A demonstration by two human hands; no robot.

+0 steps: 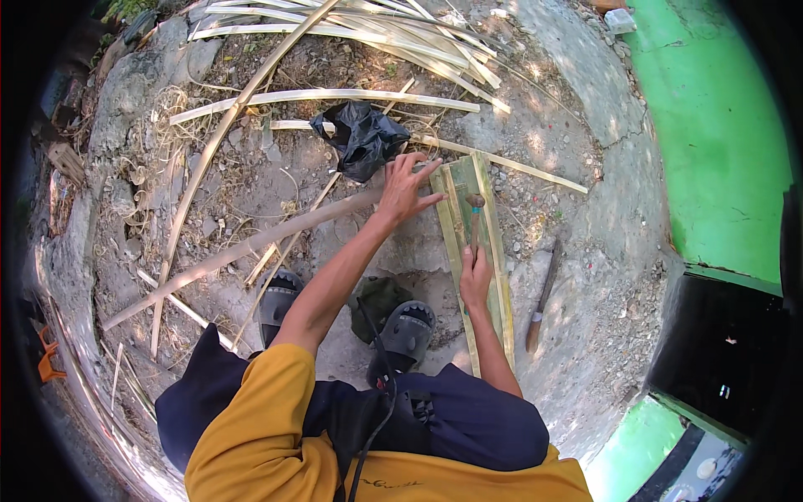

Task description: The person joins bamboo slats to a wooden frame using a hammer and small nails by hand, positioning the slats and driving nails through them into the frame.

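My right hand (477, 278) is closed round the handle of a hammer (476, 219), its head up over a long, narrow panel of greenish slats (496, 276). The panel runs away from me along the ground, between my right forearm and the far side. At its far left corner, my left hand (405, 191) has its thumb and fingers spread. The fingertips reach the panel's edge; whether they press on it I cannot tell. Just beyond that hand lies a crumpled black plastic bag (361, 138). A long brown wooden strip (251, 244) ends near my left wrist.
Several pale split strips (360, 35) are piled at the far side. A long curved strip (196, 180) crosses the ground on the left. A large knife with a wooden handle (544, 297) lies right of the panel. My sandals (407, 328) are close below. A green surface (711, 125) borders the right.
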